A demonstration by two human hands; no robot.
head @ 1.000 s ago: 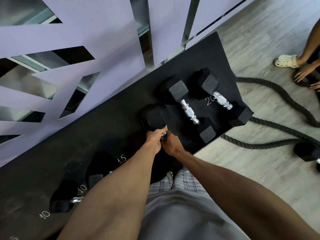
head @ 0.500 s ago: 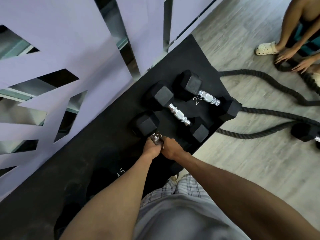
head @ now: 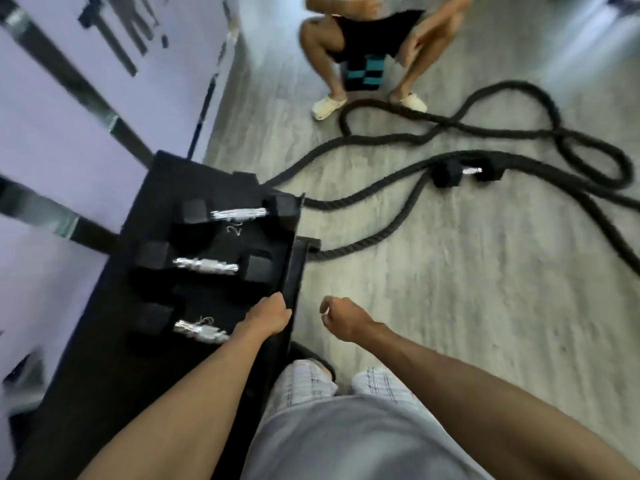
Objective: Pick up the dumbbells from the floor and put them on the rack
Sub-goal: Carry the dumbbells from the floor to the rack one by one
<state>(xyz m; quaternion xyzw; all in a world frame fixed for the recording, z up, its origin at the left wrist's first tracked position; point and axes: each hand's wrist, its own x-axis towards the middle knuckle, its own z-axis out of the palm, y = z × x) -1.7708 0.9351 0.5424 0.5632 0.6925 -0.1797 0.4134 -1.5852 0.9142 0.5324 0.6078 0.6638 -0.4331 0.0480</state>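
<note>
One dumbbell lies on the floor amid rope — heavy, rigid, best taken by its steel handle. The right grip is loosely curled, empty; the left grip, at the rack edge, cannot be judged.

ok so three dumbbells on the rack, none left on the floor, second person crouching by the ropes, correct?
Not quite. The head view shows one dumbbell on the floor among the ropes. The rest stands: three on the rack, and a second person crouching by the ropes.
</note>
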